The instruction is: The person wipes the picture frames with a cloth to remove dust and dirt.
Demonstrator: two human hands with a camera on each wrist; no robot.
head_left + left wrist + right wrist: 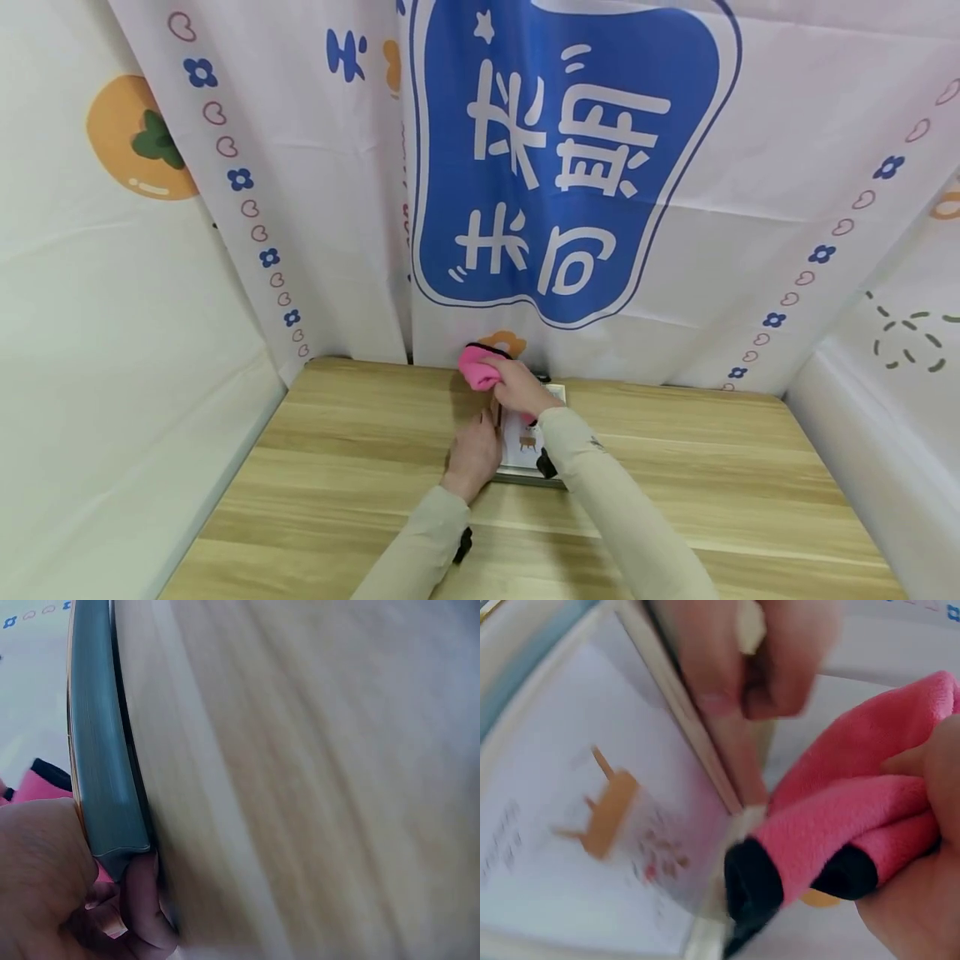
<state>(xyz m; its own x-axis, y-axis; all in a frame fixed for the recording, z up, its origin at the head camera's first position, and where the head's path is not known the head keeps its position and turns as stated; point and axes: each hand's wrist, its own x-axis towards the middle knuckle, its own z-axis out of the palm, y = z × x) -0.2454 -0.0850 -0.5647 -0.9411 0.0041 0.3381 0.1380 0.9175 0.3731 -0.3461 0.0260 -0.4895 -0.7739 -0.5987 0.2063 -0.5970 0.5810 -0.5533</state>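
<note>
A picture frame (528, 478) with a drawing of a brown stool on white stands near the back of the table. At its left side, my left hand (474, 454) grips the frame edge. The left wrist view shows the frame's grey-teal rim (105, 750) between the curled fingers and palm of this left hand (41, 877). My right hand (521, 387) holds a bunched pink cloth (477, 371) with black trim by the frame's upper left corner. In the right wrist view the cloth (847, 817) hangs beside the frame's side, close to the left hand's fingers (712, 667).
The wood-grain table (337, 467) spreads out on both sides of the frame. Directly behind it hangs a white printed curtain (675, 317) with a blue sign. White fabric walls (150, 333) stand left and right.
</note>
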